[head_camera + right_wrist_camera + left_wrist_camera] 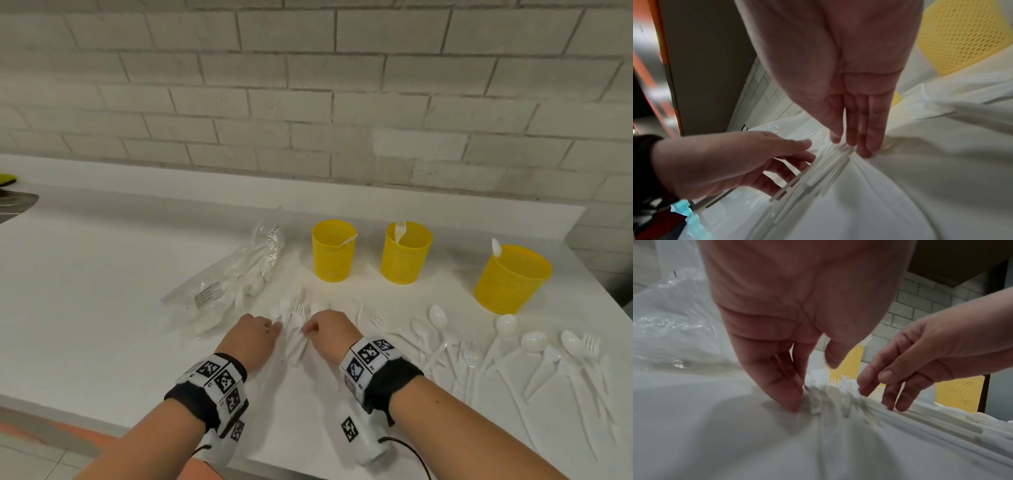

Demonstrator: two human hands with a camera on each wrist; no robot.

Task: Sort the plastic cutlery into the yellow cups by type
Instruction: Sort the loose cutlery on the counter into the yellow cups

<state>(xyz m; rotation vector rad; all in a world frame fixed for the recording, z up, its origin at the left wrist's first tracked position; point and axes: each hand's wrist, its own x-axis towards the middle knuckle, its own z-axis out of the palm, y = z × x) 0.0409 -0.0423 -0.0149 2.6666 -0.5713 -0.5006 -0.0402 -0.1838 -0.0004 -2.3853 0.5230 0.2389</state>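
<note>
A small bundle of white plastic cutlery (pixel 295 330) lies on the white counter between my hands. My left hand (pixel 274 325) touches its left side with straight fingers (pixel 785 386), and nothing is gripped. From the other side my right hand (pixel 306 330) presses in, its fingers (pixel 863 138) straight too. Three yellow mesh cups stand behind. The left cup (pixel 334 255) has a white piece at its rim, the middle cup (pixel 406 257) holds a fork, and the right cup (pixel 512 281) holds a spoon. More spoons and forks (pixel 513 346) lie scattered to the right.
A clear plastic bag (pixel 236 277) with more cutlery lies just left of the cups, close to my left hand. A brick wall runs behind the counter (pixel 102 291). The counter's front edge is near my wrists, and a sink corner (pixel 13 204) shows far left.
</note>
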